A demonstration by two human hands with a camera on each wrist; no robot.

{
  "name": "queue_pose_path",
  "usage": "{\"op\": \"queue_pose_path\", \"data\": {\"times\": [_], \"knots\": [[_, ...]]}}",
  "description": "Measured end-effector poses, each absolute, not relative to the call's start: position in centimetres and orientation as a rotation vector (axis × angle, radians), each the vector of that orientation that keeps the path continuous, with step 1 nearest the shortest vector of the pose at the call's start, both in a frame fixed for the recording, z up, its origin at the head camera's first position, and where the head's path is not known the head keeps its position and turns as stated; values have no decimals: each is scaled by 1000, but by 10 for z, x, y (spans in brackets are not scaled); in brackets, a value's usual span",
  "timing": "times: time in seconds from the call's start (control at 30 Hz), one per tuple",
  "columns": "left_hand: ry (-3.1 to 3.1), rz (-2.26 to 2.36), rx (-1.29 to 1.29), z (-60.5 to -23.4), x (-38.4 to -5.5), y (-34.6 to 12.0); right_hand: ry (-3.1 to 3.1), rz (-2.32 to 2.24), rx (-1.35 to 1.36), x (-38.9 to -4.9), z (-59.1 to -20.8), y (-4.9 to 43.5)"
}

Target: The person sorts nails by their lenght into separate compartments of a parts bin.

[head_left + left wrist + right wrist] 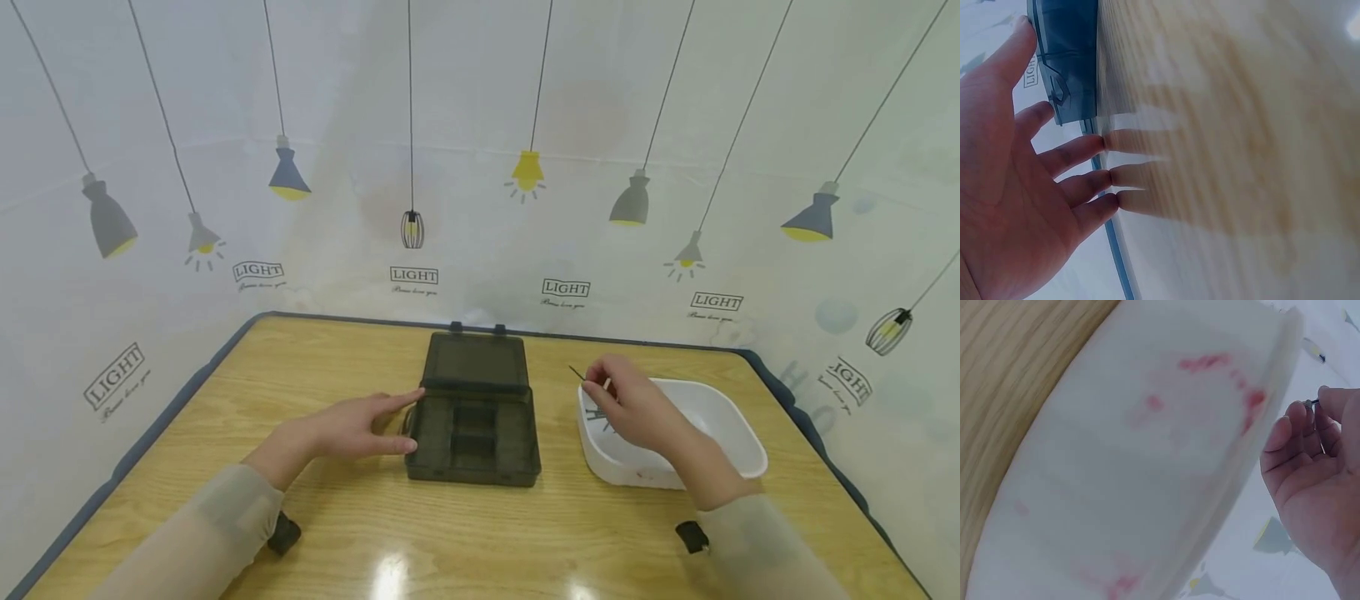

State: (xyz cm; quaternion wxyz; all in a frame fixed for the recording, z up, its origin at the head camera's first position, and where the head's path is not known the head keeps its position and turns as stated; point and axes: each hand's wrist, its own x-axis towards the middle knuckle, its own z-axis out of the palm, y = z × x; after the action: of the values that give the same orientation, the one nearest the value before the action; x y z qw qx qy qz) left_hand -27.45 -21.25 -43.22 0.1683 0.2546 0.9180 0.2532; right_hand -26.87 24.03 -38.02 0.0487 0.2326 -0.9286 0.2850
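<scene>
A dark translucent plastic case (474,437) with its lid (476,360) raised lies on the table. My left hand (356,427) is at its left side, thumb and index finger spread and touching the case; in the left wrist view the other fingers of the left hand (1041,175) reach down to the tabletop. Over the left part of a white basin (716,417), my right hand (630,402) pinches a thin dark rod (576,372). Its exact kind is too small to tell. Several thin dark pieces (594,414) lie in the basin, partly hidden by that hand.
The wooden table (337,533) ends at a dark blue edge against a curtain (480,208) printed with lamps. Red marks (1210,362) show on the basin's outer wall. A black strap end (692,536) hangs under each sleeve.
</scene>
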Motion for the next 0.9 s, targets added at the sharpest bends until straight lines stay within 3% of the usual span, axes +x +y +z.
{"op": "queue_pose_path", "data": {"times": [0.43,0.9], "knots": [[2663,721,818,-431,-276,-209,-2849,937,826,-268,-377,186],[2476,844,749,-431,-276,-209,-2907,1130,803,-274,-393,137]]}}
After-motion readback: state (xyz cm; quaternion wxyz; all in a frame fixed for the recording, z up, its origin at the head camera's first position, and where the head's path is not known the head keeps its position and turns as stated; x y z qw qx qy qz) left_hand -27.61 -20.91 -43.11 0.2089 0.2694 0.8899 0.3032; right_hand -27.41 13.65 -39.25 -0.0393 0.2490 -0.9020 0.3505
